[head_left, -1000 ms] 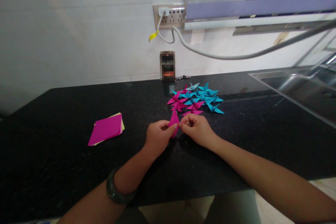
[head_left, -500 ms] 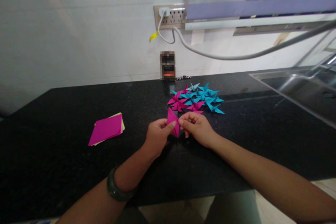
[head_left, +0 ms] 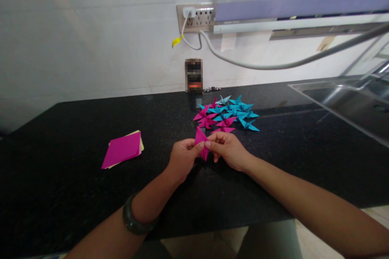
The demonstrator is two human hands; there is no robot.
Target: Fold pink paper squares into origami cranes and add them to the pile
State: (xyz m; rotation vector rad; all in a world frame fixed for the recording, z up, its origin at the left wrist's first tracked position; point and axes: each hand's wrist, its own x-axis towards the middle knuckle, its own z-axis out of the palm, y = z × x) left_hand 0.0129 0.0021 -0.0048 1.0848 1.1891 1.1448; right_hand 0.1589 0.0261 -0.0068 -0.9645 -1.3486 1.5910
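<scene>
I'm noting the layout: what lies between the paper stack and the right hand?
In the head view, from the paper stack to the right hand: black countertop, then the left hand, then the pink folded paper it pinches.

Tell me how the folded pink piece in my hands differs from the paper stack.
The folded pink piece is narrow and pointed; the paper stack is broad and flat. The piece is held by the left hand and right hand; the stack lies on the counter. Only the stack, not the piece, shows yellow. Both show pink.
</scene>
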